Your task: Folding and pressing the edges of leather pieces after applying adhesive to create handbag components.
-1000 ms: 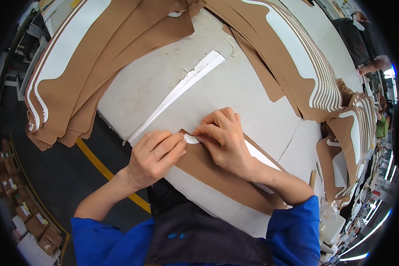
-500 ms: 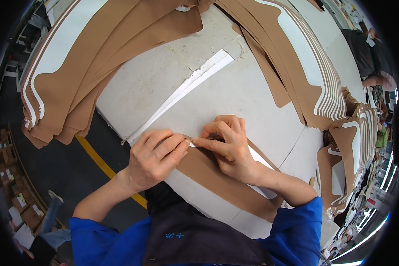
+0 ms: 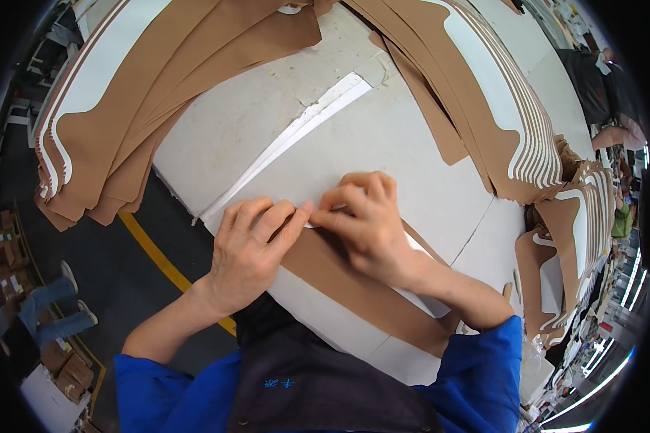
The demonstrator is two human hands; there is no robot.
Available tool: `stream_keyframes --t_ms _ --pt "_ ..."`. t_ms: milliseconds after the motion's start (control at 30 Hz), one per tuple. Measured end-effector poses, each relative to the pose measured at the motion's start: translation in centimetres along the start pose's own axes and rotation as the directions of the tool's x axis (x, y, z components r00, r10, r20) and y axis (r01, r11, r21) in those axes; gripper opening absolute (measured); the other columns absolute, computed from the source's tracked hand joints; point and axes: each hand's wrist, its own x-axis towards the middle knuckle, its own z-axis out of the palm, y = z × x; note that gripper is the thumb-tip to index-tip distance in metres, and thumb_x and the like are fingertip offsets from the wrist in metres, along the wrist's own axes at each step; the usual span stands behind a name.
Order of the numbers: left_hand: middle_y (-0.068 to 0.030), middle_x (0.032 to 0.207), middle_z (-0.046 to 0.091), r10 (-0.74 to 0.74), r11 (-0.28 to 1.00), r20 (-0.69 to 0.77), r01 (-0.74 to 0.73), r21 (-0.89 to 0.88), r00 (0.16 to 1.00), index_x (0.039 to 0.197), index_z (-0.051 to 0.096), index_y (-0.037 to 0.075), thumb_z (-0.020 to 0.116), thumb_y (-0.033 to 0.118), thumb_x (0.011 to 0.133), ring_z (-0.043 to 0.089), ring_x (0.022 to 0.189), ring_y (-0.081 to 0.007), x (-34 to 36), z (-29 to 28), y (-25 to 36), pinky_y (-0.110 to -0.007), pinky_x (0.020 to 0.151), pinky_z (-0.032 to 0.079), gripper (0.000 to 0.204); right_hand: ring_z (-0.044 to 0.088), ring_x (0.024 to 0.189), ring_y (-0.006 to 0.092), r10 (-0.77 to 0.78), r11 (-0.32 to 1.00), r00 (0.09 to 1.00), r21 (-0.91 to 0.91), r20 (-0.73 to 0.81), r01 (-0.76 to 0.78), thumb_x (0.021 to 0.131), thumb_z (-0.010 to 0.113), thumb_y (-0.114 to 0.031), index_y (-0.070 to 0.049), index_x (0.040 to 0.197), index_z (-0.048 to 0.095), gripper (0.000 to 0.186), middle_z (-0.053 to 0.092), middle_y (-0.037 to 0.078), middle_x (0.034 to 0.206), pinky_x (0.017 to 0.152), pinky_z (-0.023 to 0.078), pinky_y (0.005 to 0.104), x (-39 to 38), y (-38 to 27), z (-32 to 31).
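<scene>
In front of me on the pale table a long brown sheet piece (image 3: 347, 285) lies slantwise, with a white shaped layer (image 3: 430, 303) on it, partly covered by my right forearm. My left hand (image 3: 249, 245) is closed at the piece's far left end, thumb and fingertips pressed together on its edge. Right beside it, my right hand (image 3: 365, 227) pinches the same end, its fingers curled. The two hands' fingertips nearly touch. A small bit of white shows under them; the pinched edge itself is mostly hidden.
A narrow white strip (image 3: 296, 137) is on the table (image 3: 426, 187) beyond my hands. Fanned stacks of brown-and-white pieces lie at far left (image 3: 173, 86) and right (image 3: 484, 94). A yellow line (image 3: 159, 256) crosses the dark floor. At lower left a person's legs (image 3: 54, 303) show.
Both hands have shifted slightly upward in the picture, still at the piece's end, and their fingertips have drawn closer. The person at lower left has moved further into view.
</scene>
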Motion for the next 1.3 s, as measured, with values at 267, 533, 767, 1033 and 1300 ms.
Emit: stream_keyframes --t_ms 267,533,767,1033,1300 --pt "-0.003 0.118 0.064 -0.009 1.0 0.02 0.009 0.013 1.0 0.126 0.076 0.007 0.07 0.009 0.079 0.058 0.107 -0.0255 0.1 -0.3 0.4 -0.039 0.092 0.049 0.047 0.054 0.112 0.025 0.038 0.963 0.978 0.253 0.207 -0.091 0.079 0.075 0.004 -0.017 0.103 0.084 0.032 0.063 0.0 0.108 0.098 0.037 0.0404 1.3 4.4 -3.1" --pt "-0.0042 0.117 0.065 0.02 1.0 0.009 -0.02 0.018 1.0 0.124 0.077 0.007 0.072 0.009 0.078 0.061 0.105 -0.0269 0.0 -0.3 0.2 -0.04 0.088 0.052 0.046 0.055 0.113 0.0273 -0.204 0.947 0.948 0.293 0.246 0.128 0.074 0.072 0.008 -0.011 0.112 0.082 0.044 0.064 0.003 0.111 0.095 0.041 0.0415 1.3 5.6 -3.1" --pt "-0.0058 0.112 0.067 0.034 0.999 -0.033 -0.033 0.017 0.999 0.119 0.077 0.005 0.073 0.009 0.078 0.064 0.106 -0.0265 0.0 -0.3 0.4 -0.041 0.092 0.056 0.042 0.056 0.119 0.0293 -0.306 0.942 0.917 0.225 0.257 0.251 0.07 0.073 0.005 -0.008 0.124 0.077 0.056 0.063 0.007 0.118 0.104 0.043 0.0455 1.5 4.4 -2.8" --pt "-0.0065 0.116 0.069 0.026 0.999 -0.023 -0.025 0.038 0.999 0.119 0.076 0.003 0.075 -0.001 0.075 0.066 0.108 -0.0278 -0.3 -0.9 0.9 -0.039 0.086 0.059 0.045 0.056 0.126 0.031 -0.356 0.934 0.917 0.043 0.182 0.354 0.064 0.074 -0.002 -0.008 0.136 0.07 0.073 0.063 0.007 0.127 0.108 0.042 0.05 -0.2 4.7 -2.7" --pt "-0.0158 0.127 0.064 0.007 0.997 -0.015 -0.008 -0.083 1.0 0.119 0.077 0.006 0.071 -0.009 0.08 0.068 0.11 -0.0328 -0.8 -0.6 0.4 -0.042 0.092 0.058 0.042 0.055 0.127 0.0297 -0.046 0.999 0.993 0.006 -0.11 0.046 0.078 0.071 0.001 -0.009 0.129 0.072 0.052 0.064 0.009 0.122 0.108 0.041 0.0484 -3.2 2.4 -6.8"
